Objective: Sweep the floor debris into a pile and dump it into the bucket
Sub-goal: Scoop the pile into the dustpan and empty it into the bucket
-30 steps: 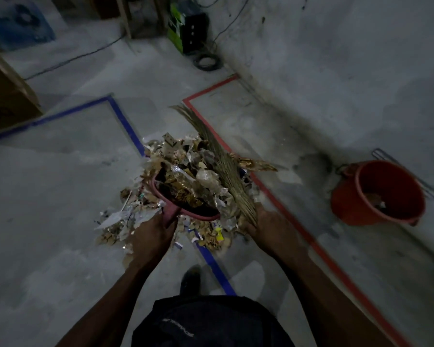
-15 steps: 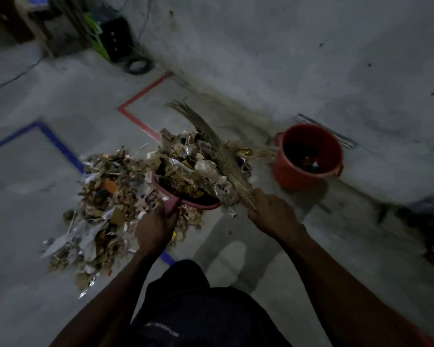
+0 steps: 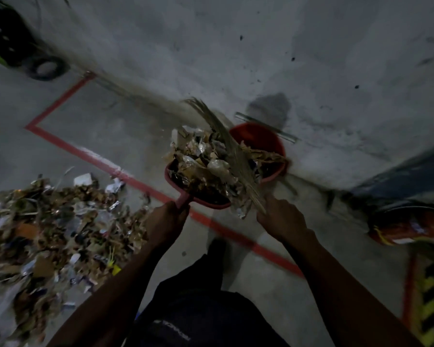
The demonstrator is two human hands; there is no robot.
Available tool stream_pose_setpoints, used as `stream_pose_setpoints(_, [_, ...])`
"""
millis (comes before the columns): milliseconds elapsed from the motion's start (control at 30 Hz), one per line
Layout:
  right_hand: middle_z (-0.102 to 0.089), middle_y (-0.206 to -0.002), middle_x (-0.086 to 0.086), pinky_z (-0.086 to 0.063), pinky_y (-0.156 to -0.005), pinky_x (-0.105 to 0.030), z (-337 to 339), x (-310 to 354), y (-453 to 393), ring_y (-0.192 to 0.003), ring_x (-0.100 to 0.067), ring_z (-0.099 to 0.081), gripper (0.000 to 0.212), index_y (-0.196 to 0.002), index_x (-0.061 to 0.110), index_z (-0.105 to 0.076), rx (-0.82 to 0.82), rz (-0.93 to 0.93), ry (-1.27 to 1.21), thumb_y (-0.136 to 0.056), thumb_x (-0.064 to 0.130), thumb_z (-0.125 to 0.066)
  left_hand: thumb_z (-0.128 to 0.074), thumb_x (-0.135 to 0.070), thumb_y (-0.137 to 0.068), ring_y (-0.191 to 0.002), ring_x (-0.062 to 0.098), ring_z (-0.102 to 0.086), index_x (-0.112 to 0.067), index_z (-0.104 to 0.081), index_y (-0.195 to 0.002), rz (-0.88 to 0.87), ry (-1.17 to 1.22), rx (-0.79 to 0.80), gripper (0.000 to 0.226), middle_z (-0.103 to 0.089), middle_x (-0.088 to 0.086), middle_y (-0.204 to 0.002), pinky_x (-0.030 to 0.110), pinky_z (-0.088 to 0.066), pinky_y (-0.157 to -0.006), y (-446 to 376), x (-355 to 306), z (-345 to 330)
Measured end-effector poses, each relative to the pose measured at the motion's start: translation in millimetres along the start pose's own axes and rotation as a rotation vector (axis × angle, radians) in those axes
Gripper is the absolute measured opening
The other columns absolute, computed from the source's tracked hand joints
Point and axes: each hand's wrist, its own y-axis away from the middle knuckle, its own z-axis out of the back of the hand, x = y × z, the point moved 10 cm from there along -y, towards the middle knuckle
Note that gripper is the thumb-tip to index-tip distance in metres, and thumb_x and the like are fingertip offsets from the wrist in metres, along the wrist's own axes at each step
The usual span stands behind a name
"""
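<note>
**Me:** My left hand (image 3: 164, 222) has its fingers wrapped round the handle of the red dustpan (image 3: 198, 194), and my right hand (image 3: 281, 219) grips the bound end of the straw broom (image 3: 232, 156), whose bristles lie across the load to pin it down. Both grips are closed tight on their tools.

**Onlooker:** Where's the bucket from there?

**Me:** The red bucket (image 3: 257, 136) sits against the wall (image 3: 311, 58), just past the far lip of the pan. From my head view the heaped scraps (image 3: 206, 161) overlap its rim, so I judge the pan is at the mouth or just short of it; I can't tell which.

**Onlooker:** So how do you tip it cleanly?

**Me:** I'd get the front edge well over the opening first, then tilt slowly from the wrist and let the broom rake the load forward rather than lifting it off. The foil and paper look light and loose; a fast tip could scatter them over the rim.

**Onlooker:** And the rest?

**Me:** A big debris pile (image 3: 53, 226) lies on the floor (image 3: 110, 136) to my left, beyond the red tape line (image 3: 145, 187). Several more loads, I'd guess.
</note>
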Motion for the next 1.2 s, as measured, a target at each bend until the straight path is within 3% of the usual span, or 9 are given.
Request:
stream_pose_setpoints(133, [-0.063,-0.108,-0.013,-0.039,-0.066,-0.03,25.9,-41.9,-59.2,-0.094,-0.035,-0.063,0.035,-0.121,0.016,-0.049,0.032,-0.052,0.007,-0.09,0.03,-0.054,-0.056,-0.05,-0.09,-0.073,0.037,-0.064,-0.006,-0.059,-0.087,-0.039,-0.035,0.078,0.044,-0.064,0.017,-0.076,0.034,-0.041,-0.055,-56.8,-59.8,-25.8])
stream_pose_setpoints(233, [-0.062,-0.114,-0.014,-0.045,-0.073,-0.034,43.3,-68.8,-92.5,-0.1,-0.036,-0.063,0.043,-0.129,0.014,-0.046,0.062,-0.058,0.05,-0.092,0.034,-0.054,-0.056,-0.05,-0.089,-0.075,0.035,-0.064,-0.006,-0.06,-0.086,-0.031,-0.043,0.122,0.044,-0.065,0.015,-0.078,0.032,-0.038,-0.054,-88.5,-98.1,-38.2])
stream_pose_setpoints(367, [-0.061,-0.116,-0.014,-0.041,-0.073,-0.032,57.8,-103.3,-135.2,-0.104,-0.035,-0.061,0.047,-0.132,0.014,-0.044,0.113,-0.119,-0.014,-0.092,0.038,-0.054,-0.055,-0.049,-0.09,-0.076,0.032,-0.064,-0.007,-0.061,-0.088,-0.001,-0.077,0.156,0.043,-0.067,0.012,-0.082,0.029,-0.033,-0.055,-115.5,-141.3,-51.9])
stream_pose_setpoints(533, [-0.062,-0.116,-0.012,-0.044,-0.076,-0.031,66.1,-141.7,-191.2,-0.103,-0.032,-0.063,0.042,-0.125,0.014,-0.049,0.179,-0.092,-0.015,-0.093,0.04,-0.057,-0.056,-0.046,-0.091,-0.08,0.031,-0.064,-0.006,-0.063,-0.093,0.067,-0.076,0.207,0.041,-0.068,0.013,-0.087,0.028,-0.034,-0.057,-143.0,-183.5,-86.2])
stream_pose_setpoints(667, [-0.061,-0.12,-0.012,-0.04,-0.074,-0.028,67.0,-177.7,-246.2,-0.105,-0.03,-0.061,0.038,-0.126,0.012,-0.051,0.245,-0.026,0.031,-0.095,0.034,-0.053,-0.054,-0.047,-0.092,-0.083,0.032,-0.065,-0.006,-0.063,-0.094,0.162,-0.06,0.25,0.042,-0.069,0.014,-0.09,0.032,-0.043,-0.06,-162.4,-216.4,-126.4])
stream_pose_setpoints(800, [-0.059,-0.122,-0.013,-0.039,-0.075,-0.028,71.4,-210.9,-297.5,-0.11,-0.03,-0.059,0.036,-0.126,0.008,-0.051,0.292,0.04,0.077,-0.097,0.029,-0.052,-0.054,-0.047,-0.092,-0.072,0.027,-0.063,-0.008,-0.062,-0.088,0.277,-0.032,0.259,0.04,-0.066,0.009,-0.082,0.028,-0.04,-0.055,-179.5,-249.6,-162.1])
stream_pose_setpoints(1067, [-0.061,-0.119,-0.012,-0.046,-0.08,-0.03,45.7,-242.6,-374.6,-0.107,-0.03,-0.06,0.036,-0.127,0.011,-0.052,0.37,0.15,0.119,-0.1,0.034,-0.047,-0.053,-0.045,-0.09,-0.068,0.028,-0.065,-0.01,-0.058,-0.077,0.432,-0.041,0.321,0.037,-0.061,0.007,-0.071,0.029,-0.046,-0.054,-221.7,-267.6,-219.8])
stream_pose_setpoints(1200, [-0.062,-0.118,-0.01,-0.045,-0.078,-0.03,24.4,-246.6,-397.7,-0.105,-0.029,-0.061,0.045,-0.137,0.017,-0.043,0.429,0.151,0.047,-0.098,0.039,-0.051,-0.053,-0.036,-0.089,-0.075,0.029,-0.064,-0.01,-0.058,-0.086,0.471,-0.055,0.354,0.026,-0.064,0.009,-0.082,0.026,-0.043,-0.056,-252.3,-266.3,-241.9])
